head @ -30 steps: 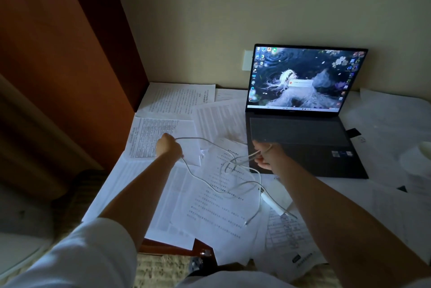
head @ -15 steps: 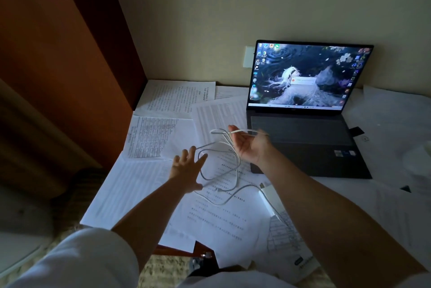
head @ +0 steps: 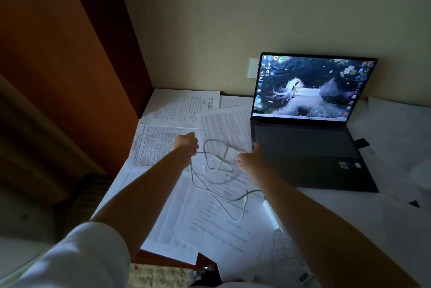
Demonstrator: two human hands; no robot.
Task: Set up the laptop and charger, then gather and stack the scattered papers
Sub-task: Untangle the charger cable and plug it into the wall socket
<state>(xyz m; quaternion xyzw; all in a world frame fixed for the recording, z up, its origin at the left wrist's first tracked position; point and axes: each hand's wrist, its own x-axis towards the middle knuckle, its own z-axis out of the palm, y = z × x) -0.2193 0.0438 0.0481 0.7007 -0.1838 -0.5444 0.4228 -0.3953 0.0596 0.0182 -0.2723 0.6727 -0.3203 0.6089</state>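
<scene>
The open laptop (head: 307,154) stands at the back right of the desk with its screen lit. Scattered printed papers (head: 182,105) cover the desk around it. The white charger cable (head: 215,159) hangs in loose loops between my hands, above the papers. My left hand (head: 186,145) grips one strand in a fist. By the laptop's front left corner my right hand (head: 250,159) holds another strand, fingers curled. The white charger brick (head: 270,214) lies on the papers, partly under my right forearm.
A white wall socket (head: 253,68) sits just left of the laptop screen. A tall wooden cabinet side (head: 70,77) bounds the desk on the left. A small black item (head: 361,142) lies right of the laptop. The desk's front edge (head: 163,259) shows below the papers.
My left hand, open half a second ago, has closed on the cable and pulled left and back. My right hand has dropped lower; the loops are stretched out between both hands.
</scene>
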